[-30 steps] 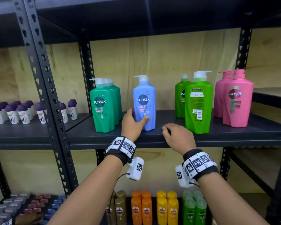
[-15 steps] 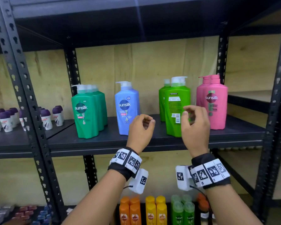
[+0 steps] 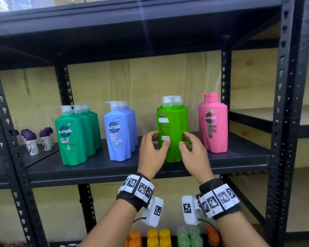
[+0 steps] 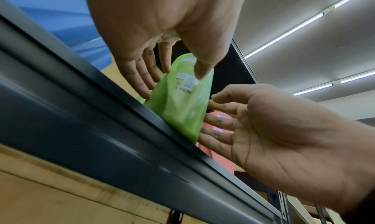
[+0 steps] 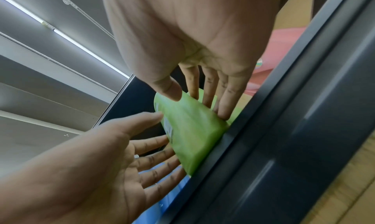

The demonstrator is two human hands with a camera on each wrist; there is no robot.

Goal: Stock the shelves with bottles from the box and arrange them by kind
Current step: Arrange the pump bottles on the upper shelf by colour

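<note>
Lime green bottle (image 3: 173,129) stood upright at the shelf (image 3: 114,168) front edge with its back label out; left hand (image 3: 152,150) and right hand (image 3: 193,154) flanked it, fingers straight and spread, so best squeezing low and turning slowly.

Gaps between the bottle groups

Bare shelf (image 3: 100,168) lies open in front of all bottles; pink bottles (image 3: 213,125) stand near the green ones (image 3: 175,122), blue ones (image 3: 119,131) farther left.
</note>
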